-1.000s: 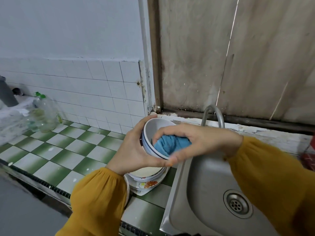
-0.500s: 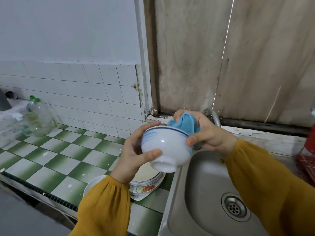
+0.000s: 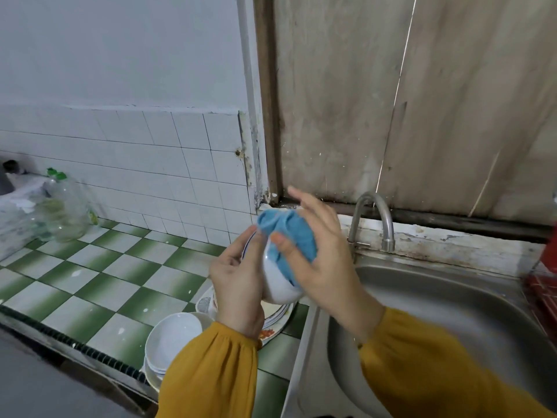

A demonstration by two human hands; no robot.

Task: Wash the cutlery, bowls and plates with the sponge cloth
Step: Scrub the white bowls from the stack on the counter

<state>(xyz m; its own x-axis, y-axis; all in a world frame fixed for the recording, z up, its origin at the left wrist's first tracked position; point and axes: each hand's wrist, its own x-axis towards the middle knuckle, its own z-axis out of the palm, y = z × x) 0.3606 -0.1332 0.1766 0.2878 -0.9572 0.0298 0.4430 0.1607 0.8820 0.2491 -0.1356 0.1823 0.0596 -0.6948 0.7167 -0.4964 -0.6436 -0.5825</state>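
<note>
While a stainless steel sink (image 3: 452, 300) and its curved tap (image 3: 375, 212) sit at right, a person in mustard-yellow sleeves stands at a green-and-white checked tile counter (image 3: 90, 282). A stack of white bowls (image 3: 171, 342) rests at the counter's near edge, just beside a pile of patterned plates (image 3: 272, 325) partly hidden under the left wrist. A clear glass jar (image 3: 63, 206) with a green lid stands far left against the white wall tiles, and a red rack (image 3: 542, 285) shows at the right border. Weathered wooden boards rise behind the tap.

Held in the air above the plates, at the sink's left rim, is a white bowl (image 3: 275, 282) with a blue line at its lip, tipped on its side. The left hand (image 3: 238, 279) grips it, fingers curled at the rim. The right hand (image 3: 322, 267) holds a blue sponge cloth (image 3: 291, 233) bunched against the bowl's outer wall, thumb clamped over the cloth, fingers extended behind.
</note>
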